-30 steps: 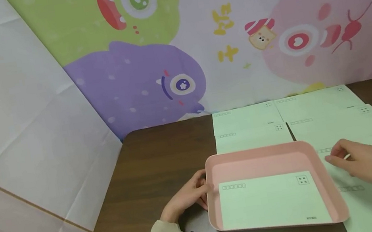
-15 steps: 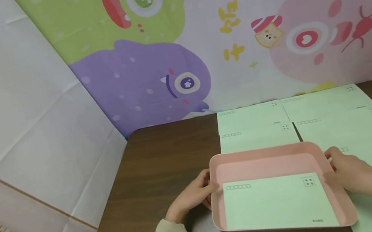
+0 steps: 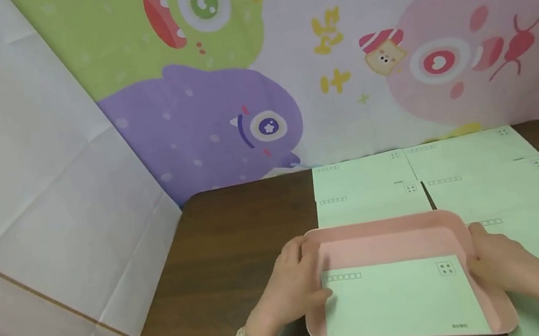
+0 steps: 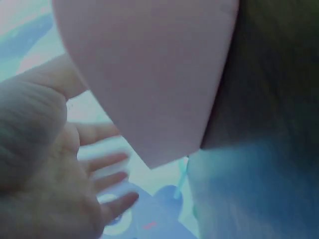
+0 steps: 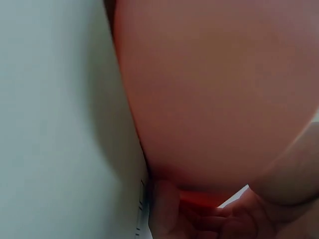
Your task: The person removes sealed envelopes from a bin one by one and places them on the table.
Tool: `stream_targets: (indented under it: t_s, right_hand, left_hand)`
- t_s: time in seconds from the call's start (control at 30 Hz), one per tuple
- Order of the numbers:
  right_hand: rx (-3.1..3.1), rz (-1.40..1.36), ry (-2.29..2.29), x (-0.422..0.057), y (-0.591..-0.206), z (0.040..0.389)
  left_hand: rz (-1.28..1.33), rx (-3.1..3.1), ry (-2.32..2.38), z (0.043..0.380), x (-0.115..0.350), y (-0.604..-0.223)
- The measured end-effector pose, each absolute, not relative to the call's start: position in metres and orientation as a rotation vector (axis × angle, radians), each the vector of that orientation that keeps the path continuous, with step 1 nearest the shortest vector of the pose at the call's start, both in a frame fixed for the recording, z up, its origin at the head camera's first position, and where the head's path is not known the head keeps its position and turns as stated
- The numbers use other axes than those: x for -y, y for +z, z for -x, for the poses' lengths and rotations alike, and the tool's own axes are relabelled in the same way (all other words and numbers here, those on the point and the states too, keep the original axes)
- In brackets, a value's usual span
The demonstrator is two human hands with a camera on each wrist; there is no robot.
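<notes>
A pink rectangular tray [image 3: 385, 244] lies near the front of the dark wooden table, with a pale green envelope [image 3: 400, 306] flat inside it, printed with postcode boxes and a stamp square. My right hand [image 3: 508, 263] grips the tray's right rim, thumb on the inner side and fingers round the outside wall. At the left rim, my left hand [image 3: 292, 286] reaches over the edge with fingers spread and extended. The left wrist view shows those fingers [image 4: 112, 162] fairly straight beyond the tray's outer wall [image 4: 149, 74]. In the right wrist view the curled fingertips [image 5: 164, 204] meet the wall's bottom edge.
Several more pale envelopes [image 3: 507, 184] lie in overlapping rows behind and right of the tray, some partly under it. A cartoon-printed cloth [image 3: 211, 124] hangs behind the table [image 3: 236, 225]. A white sheet [image 3: 35, 139] stands at the left.
My right hand came in from the right and took hold of the tray's right rim. My left hand let go of the left rim and moved up over it, fingers spreading.
</notes>
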State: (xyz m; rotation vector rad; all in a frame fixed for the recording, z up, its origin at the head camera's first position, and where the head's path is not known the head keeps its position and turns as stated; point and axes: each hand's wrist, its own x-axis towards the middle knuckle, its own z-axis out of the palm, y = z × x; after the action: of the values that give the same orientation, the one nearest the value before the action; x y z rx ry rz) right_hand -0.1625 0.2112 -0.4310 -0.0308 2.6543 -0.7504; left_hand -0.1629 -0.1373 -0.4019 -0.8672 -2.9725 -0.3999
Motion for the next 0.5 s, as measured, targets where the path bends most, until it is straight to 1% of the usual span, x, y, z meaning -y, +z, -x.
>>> stream_targets:
  t_s: [0.1,0.17,0.5]
  right_hand:
    - [-2.664,0.045,-0.767,-0.21,-0.43,0.161]
    - [-2.667,0.059,-0.773,-0.209,-0.429,0.16]
    - [-2.664,0.063,-0.758,-0.206,-0.428,0.157]
  left_hand:
    - [1.027,2.941,-0.284,0.16,0.129,-0.4]
    - [1.078,2.958,-0.262,0.158,0.125,-0.4]
    - [1.012,3.073,-0.125,0.148,0.117,-0.412]
